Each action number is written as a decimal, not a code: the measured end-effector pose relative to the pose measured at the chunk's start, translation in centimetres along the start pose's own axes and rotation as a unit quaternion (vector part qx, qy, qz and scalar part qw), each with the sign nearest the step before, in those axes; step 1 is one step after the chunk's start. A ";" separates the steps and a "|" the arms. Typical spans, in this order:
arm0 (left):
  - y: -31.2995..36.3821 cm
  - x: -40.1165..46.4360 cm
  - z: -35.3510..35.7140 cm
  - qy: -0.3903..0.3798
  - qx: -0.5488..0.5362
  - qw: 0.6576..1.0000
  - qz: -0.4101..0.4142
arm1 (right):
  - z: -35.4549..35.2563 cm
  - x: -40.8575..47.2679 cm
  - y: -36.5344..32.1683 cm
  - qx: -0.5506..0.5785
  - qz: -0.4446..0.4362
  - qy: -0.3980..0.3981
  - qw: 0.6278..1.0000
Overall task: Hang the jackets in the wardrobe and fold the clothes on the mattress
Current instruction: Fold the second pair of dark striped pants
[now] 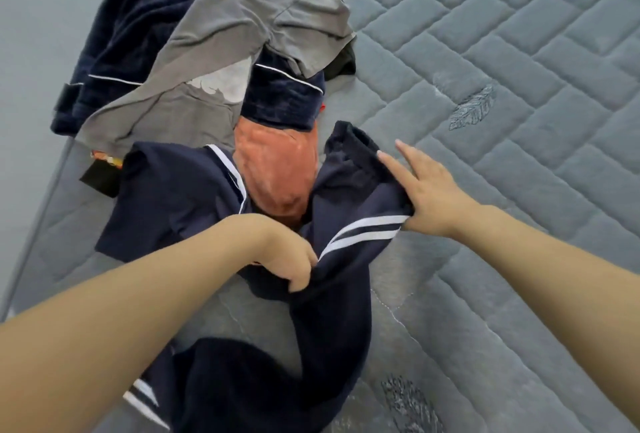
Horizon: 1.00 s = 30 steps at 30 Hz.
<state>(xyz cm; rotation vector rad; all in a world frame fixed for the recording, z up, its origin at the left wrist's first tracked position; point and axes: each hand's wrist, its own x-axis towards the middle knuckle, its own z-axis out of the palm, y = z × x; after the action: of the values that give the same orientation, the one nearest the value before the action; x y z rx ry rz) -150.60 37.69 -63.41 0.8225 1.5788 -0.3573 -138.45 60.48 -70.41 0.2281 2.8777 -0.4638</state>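
Hands on one navy striped garment (332, 294), left hand (294, 259) gripping, right hand (429, 197) pressing flat, mattress (519, 86).

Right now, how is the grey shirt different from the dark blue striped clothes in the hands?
The grey shirt is plain grey with a white print; the dark blue striped garment has white stripes. The grey shirt lies untouched in the pile farther back; the dark blue striped garment is gripped by the left hand, with the right hand on it. Both are crumpled on the mattress.
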 end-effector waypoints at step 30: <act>20.6 5.0 10.8 0.273 -0.267 0.921 0.072 | -7.7 -19.2 13.7 -0.415 0.103 -0.118 0.896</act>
<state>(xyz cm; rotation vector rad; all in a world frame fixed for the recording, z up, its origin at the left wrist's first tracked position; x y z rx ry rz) -128.57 46.49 -65.57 0.6228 1.9835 0.4434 -118.85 73.58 -62.70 0.2886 2.4950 0.7222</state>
